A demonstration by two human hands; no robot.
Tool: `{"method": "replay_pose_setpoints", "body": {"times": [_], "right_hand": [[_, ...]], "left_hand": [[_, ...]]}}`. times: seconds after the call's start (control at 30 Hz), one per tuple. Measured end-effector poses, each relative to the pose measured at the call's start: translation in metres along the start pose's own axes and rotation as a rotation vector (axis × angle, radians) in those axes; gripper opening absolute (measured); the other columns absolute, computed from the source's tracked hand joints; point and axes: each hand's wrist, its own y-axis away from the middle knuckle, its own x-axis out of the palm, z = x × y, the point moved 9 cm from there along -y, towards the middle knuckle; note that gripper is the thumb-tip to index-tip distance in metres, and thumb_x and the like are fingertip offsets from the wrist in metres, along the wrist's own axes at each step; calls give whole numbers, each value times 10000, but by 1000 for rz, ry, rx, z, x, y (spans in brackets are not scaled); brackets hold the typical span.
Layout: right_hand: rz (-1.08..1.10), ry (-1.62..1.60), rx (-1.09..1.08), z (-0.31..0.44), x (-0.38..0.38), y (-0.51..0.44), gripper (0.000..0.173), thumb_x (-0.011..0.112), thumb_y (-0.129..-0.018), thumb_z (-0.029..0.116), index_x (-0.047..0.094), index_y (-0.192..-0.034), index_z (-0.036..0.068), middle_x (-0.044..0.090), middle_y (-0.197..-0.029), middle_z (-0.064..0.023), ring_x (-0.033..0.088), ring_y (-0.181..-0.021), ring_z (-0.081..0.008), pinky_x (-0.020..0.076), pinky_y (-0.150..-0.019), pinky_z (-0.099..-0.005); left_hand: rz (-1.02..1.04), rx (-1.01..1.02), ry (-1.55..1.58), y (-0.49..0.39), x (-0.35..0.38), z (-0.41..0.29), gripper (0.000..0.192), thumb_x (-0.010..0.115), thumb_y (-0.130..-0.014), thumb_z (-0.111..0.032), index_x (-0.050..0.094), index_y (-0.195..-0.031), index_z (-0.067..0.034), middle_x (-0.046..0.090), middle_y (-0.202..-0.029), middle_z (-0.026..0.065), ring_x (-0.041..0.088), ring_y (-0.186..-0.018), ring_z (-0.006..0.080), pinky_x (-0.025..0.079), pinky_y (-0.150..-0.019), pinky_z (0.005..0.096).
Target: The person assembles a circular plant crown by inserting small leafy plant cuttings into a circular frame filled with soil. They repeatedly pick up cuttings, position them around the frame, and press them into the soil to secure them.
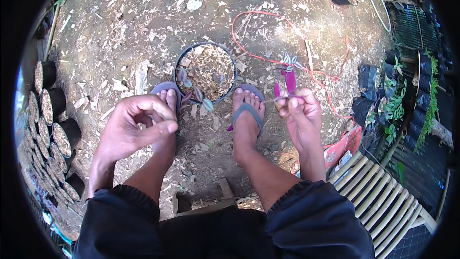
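My right hand (302, 115) pinches the stem of a tradescantia cutting (290, 79) between thumb and fingers. The cutting has magenta leaf undersides and a striped green-and-silver tip pointing away from me; its thin bare stem end sticks out to the left. My left hand (134, 126) is raised above my left foot, its fingers curled and thumb tip close to the forefinger; nothing shows between them. Between and ahead of my feet stands a round black pot (205, 72) filled with wood shavings. Striped tradescantia leaves (196, 93) hang over its near-left rim.
Black pots of shavings (59, 138) line the left side. Red string (258, 56) lies looped on the littered soil. A bamboo slat bench (377, 201) stands at lower right, below potted plants (393, 104). A magenta leaf (230, 128) lies beside my right foot (248, 122).
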Motion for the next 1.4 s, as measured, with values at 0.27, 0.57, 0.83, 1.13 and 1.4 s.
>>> {"method": "replay_pose_setpoints", "body": {"times": [0.27,0.57,0.83,1.13,1.4], "right_hand": [[415,271,18,-2,88,23,131,750,-1007,-76,737,-1120,-12,786,-1225,-174,769,-1136,-220,634,-968,-368],[605,619,-170,-2,142,9,186,784,-930,-113,797,-1054,25,834,-1168,-146,821,-1051,-229,651,-922,-341],[607,732,-212,-7,139,14,215,774,-899,-120,805,-1043,37,836,-1156,-134,826,-1032,-258,649,-909,-351],[577,921,-458,-5,131,17,204,834,-912,15,805,-1106,71,822,-1094,-94,803,-992,-278,633,-867,-381],[521,951,-270,-22,119,18,254,853,-940,99,802,-1189,82,821,-1087,-90,795,-978,-256,625,-863,-382]], "left_hand": [[319,39,-127,-16,60,16,384,906,-954,-159,770,-1301,-68,816,-1110,27,700,-788,72,575,-730,279],[185,175,-237,-28,57,17,499,886,-937,-101,753,-1417,-110,829,-1226,58,724,-841,121,600,-829,323],[98,313,-237,-33,56,5,302,848,-907,29,852,-1198,-49,853,-1034,105,815,-997,206,626,-924,370],[30,367,-308,-38,52,4,217,856,-905,-4,877,-1112,-67,837,-955,103,786,-852,218,602,-793,369],[13,321,-292,-36,53,9,160,860,-942,-47,874,-1100,-69,845,-973,70,774,-878,162,599,-812,337]]}}
